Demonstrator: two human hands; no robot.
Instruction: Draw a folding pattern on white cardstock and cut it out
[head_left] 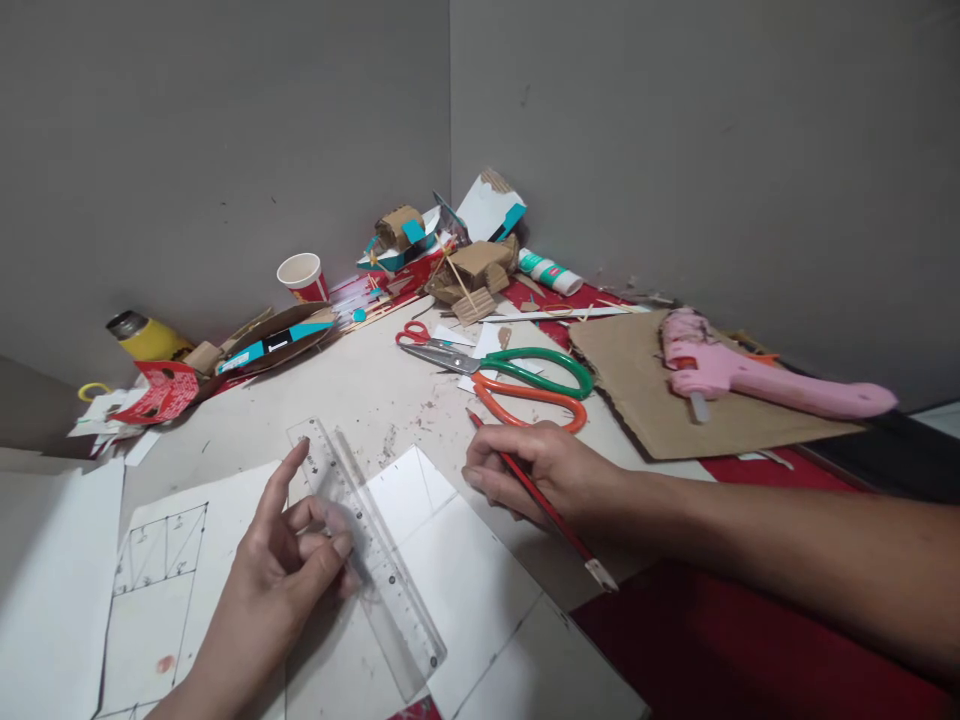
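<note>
My left hand (289,565) pinches a clear plastic ruler (397,575) between thumb and fingers, its index finger stretched out. The ruler slants over a white sheet (472,560) marked with pencil lines. In my right hand (540,470) is a red and black pencil (551,510), its tip pointing up and away, above the sheet's right side. Left of my left hand lies another sheet (150,620) with a drawn grid of straight and diagonal lines. Beyond my right hand rest large scissors (480,370) with one green and one orange handle.
A pink glue gun (780,385) lies on a cardboard piece (615,370) at right. Small red scissors (412,332), cardboard scraps (480,265), a paper cup (301,275), a glue stick (551,272) and a yellow bottle (150,337) line the back, near grey walls.
</note>
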